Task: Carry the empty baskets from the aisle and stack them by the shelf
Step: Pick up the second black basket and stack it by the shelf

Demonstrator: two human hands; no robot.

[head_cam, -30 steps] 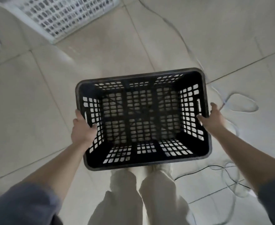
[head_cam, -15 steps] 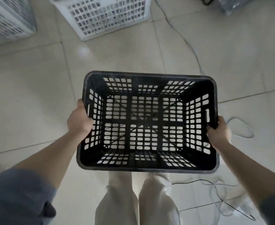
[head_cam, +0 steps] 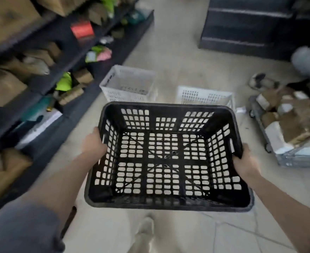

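I hold an empty black plastic basket [head_cam: 168,202] with slotted walls in front of me, above the tiled floor. My left hand [head_cam: 94,145] grips its left rim and my right hand [head_cam: 245,161] grips its right rim near the handle slot. Ahead on the floor stand two white slotted baskets: one [head_cam: 128,84] close to the dark shelf [head_cam: 46,84] on the left, the other [head_cam: 203,95] to its right, partly hidden behind the black basket.
The shelf along the left holds cardboard boxes and coloured packets. A low cart [head_cam: 285,128] with flattened cardboard sits on the right. A dark unit [head_cam: 242,26] stands at the far end of the aisle. Bare floor runs between shelf and cart.
The view has lifted from the floor to the aisle ahead; the shelf, cart and both white baskets have come into sight. Both hands kept hold of the black basket.
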